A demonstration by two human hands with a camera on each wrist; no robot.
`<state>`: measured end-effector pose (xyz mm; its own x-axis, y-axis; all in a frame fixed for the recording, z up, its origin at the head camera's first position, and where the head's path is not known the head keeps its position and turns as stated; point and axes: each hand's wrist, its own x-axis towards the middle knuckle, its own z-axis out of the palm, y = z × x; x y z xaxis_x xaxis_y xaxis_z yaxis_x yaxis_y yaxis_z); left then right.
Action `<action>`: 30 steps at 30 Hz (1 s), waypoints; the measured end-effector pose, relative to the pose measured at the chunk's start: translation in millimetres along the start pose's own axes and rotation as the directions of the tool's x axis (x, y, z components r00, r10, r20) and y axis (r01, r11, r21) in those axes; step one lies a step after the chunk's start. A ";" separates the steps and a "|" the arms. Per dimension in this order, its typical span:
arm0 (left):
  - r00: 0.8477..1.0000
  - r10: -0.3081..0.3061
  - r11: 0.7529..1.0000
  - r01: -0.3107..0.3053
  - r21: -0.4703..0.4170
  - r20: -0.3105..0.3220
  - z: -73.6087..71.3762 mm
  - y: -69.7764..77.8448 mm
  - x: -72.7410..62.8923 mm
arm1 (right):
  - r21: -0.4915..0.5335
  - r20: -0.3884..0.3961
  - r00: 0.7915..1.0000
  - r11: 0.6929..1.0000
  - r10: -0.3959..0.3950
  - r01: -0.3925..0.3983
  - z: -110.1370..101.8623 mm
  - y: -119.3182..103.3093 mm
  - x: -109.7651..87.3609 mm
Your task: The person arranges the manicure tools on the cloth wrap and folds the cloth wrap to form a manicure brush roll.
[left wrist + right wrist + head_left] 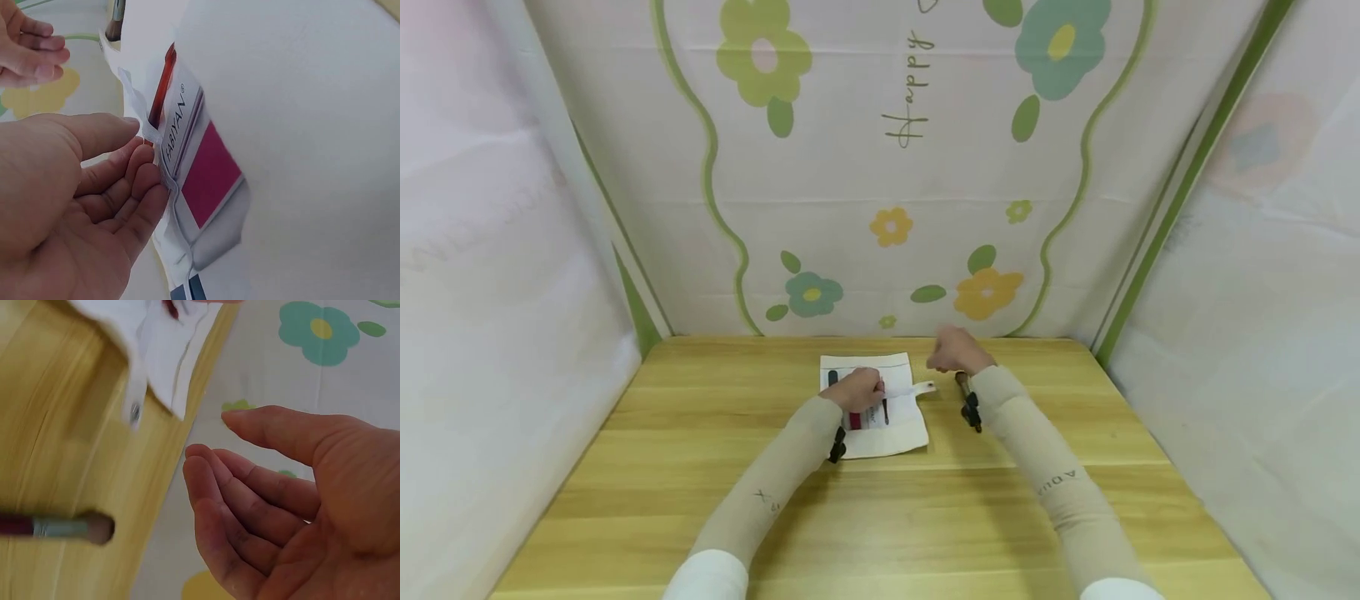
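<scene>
Head view shows a white pouch [891, 443] lying spread open on the wooden surface [625, 458], near its far edge; the left hand [859, 390] is over the pouch, its thumb and fingertips pinching the thin, see-through pocket edge [150, 132]; the right hand [269, 506] is off to the pouch's right, above the surface, grasping nothing, its fingers loosely bent and the thumb well apart from them.

On the pouch, just beside the left hand's fingertips, a slim reddish-brown stick [162, 87] with a pointed tip slants down to the pocket edge; next to it are the printed letters FABIYAN and a magenta block [212, 178], with a dark item [832, 378] at the pouch's left side; a short white strap [135, 397] with a metal snap juts from the pouch's right side.

Right of the pouch and apart from it, a brush [62, 526] rests on the surface; it has brown bristles, a pale metal collar and a dark red handle that runs out of the right wrist view; the right hand is near the brush without touching it.

Both forearms wear beige sleeves [775, 492] with dark lettering; behind the surface hangs a pale cloth [850, 175] printed with flowers, leaves and the word Happy, turned sideways.
</scene>
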<state>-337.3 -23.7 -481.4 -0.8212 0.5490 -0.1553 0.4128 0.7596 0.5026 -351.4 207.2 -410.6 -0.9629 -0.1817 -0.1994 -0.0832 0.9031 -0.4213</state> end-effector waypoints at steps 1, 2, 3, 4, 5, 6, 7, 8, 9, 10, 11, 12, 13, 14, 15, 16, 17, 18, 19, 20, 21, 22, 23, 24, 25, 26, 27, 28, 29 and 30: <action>1.000 0.006 1.000 -0.006 -0.003 -0.010 -0.4 1.1 -0.5 | -0.003 -0.007 1.000 1.000 -0.021 0.021 -2.9 5.3 -3.6; 1.000 0.010 1.000 -0.010 -0.001 -0.015 -0.7 2.2 -1.0 | -0.006 -0.016 0.999 0.999 -0.037 0.037 -5.1 11.2 -6.9; 1.000 0.015 1.000 -0.015 -0.001 -0.018 -0.6 3.5 -1.4 | -0.003 -0.024 0.999 0.999 -0.045 0.045 -6.5 17.7 -9.7; 1.000 0.018 1.000 -0.018 -0.004 -0.020 -0.6 4.7 -1.5 | -0.001 -0.032 0.998 0.998 -0.056 0.056 -7.2 24.6 -12.8; 1.000 0.019 1.000 -0.019 -0.006 -0.020 -0.5 6.0 -1.4 | 0.009 -0.039 0.998 0.998 -0.058 0.058 -7.5 31.7 -15.5; 1.000 0.022 1.000 -0.022 -0.005 -0.020 -0.2 7.0 -1.3 | 0.023 -0.044 0.997 0.998 -0.060 0.061 -7.4 38.8 -18.0; 1.000 0.024 1.000 -0.024 -0.002 -0.020 0.3 7.9 -1.1 | 0.039 -0.048 0.997 0.997 -0.060 0.062 -6.7 46.2 -20.2; 0.999 0.025 1.000 -0.025 0.003 -0.020 0.9 8.6 -1.0 | 0.045 -0.052 0.997 0.997 -0.058 0.061 -5.1 53.8 -21.7; 0.999 0.025 1.000 -0.025 0.010 -0.025 1.5 9.2 -0.7 | 0.060 -0.056 0.997 0.997 -0.054 0.057 -3.3 61.2 -23.1; 0.999 0.026 1.000 -0.026 0.014 -0.030 2.0 9.6 -0.4 | 0.066 -0.062 0.997 0.996 -0.055 0.059 -1.3 67.9 -24.6; 0.999 0.025 1.000 -0.024 0.018 -0.033 2.6 9.9 -0.4 | 0.069 -0.068 0.996 0.996 -0.055 0.060 0.8 74.1 -25.8; 0.999 0.025 0.999 -0.024 0.023 -0.036 3.0 10.1 -0.2 | 0.068 -0.080 0.995 0.995 -0.063 0.069 3.2 79.9 -27.1; 0.999 0.026 0.999 -0.025 0.027 -0.037 3.4 10.2 0.1 | 0.059 -0.095 0.993 0.996 -0.067 0.073 5.8 85.3 -28.3; 0.999 0.028 0.999 -0.026 0.028 -0.039 3.7 10.3 0.3 | 0.054 -0.108 0.992 0.996 -0.065 0.071 8.4 90.0 -29.4; 0.999 0.030 0.999 -0.029 0.031 -0.036 4.0 10.3 0.6 | 0.059 -0.116 0.991 0.996 -0.061 0.068 11.1 94.2 -30.4; 0.999 0.031 0.999 -0.030 0.032 -0.036 4.2 10.3 0.9 | 0.062 -0.122 0.991 0.996 -0.057 0.065 13.7 97.7 -31.1; 0.999 0.032 0.999 -0.031 0.035 -0.034 4.5 10.2 1.2 | 0.071 -0.127 0.990 0.996 -0.053 0.062 16.2 100.7 -31.7; 0.999 0.033 0.999 -0.032 0.037 -0.033 4.8 10.0 1.8 | 0.083 -0.129 0.990 0.995 -0.047 0.058 18.7 103.5 -32.1; 0.999 0.033 0.999 -0.032 0.036 -0.031 5.1 9.8 2.1 | 0.097 -0.126 0.991 0.994 -0.041 0.053 21.1 105.9 -31.9; 0.999 0.035 0.999 -0.034 0.035 -0.029 5.4 9.7 2.2 | 0.118 -0.121 0.992 0.992 -0.035 0.049 23.3 107.6 -31.5; 0.999 0.034 0.999 -0.034 0.034 -0.026 5.6 9.6 2.4 | 0.133 -0.120 0.992 0.990 -0.036 0.052 25.3 109.2 -31.1; 0.999 0.036 0.999 -0.035 0.030 -0.027 5.8 9.3 2.7 | 0.144 -0.122 0.992 0.988 -0.034 0.052 27.2 110.6 -30.5; 0.999 0.042 0.999 -0.041 0.022 -0.021 6.5 8.4 3.6 | 0.148 -0.127 0.991 0.987 -0.036 0.055 28.6 111.6 -30.1; 0.999 0.042 0.999 -0.042 0.014 -0.018 7.0 7.9 4.1 | 0.154 -0.126 0.991 0.987 -0.037 0.056 29.9 112.5 -29.2; 0.999 0.044 0.999 -0.044 0.006 -0.014 7.4 7.4 4.8 | 0.154 -0.128 0.991 0.986 -0.038 0.057 30.8 113.2 -28.5; 0.999 0.044 0.999 -0.044 0.001 -0.008 7.8 7.1 5.5 | 0.155 -0.129 0.991 0.986 -0.035 0.055 31.6 114.0 -27.7; 0.999 0.042 0.999 -0.042 -0.006 -0.006 8.2 6.9 6.4 | 0.151 -0.126 0.991 0.987 -0.034 0.053 32.0 114.9 -27.0; 0.999 0.041 0.999 -0.041 -0.009 -0.008 8.8 6.7 7.3 | 0.150 -0.122 0.992 0.988 -0.028 0.046 32.3 115.7 -26.1; 0.999 0.040 0.999 -0.040 -0.003 -0.005 9.3 6.8 8.1 | 0.153 -0.117 0.993 0.988 -0.021 0.039 32.1 116.1 -25.7; 0.999 0.035 0.999 -0.034 0.006 -0.003 9.3 7.8 8.5 | 0.153 -0.110 0.994 0.988 -0.021 0.038 31.8 116.6 -25.1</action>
<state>-337.4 -9.9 -486.8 -0.8079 0.5737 -0.1348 0.4433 0.7423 0.5024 -328.8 304.7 -482.8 -0.9833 -0.1570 -0.0920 -0.0795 0.8255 -0.5588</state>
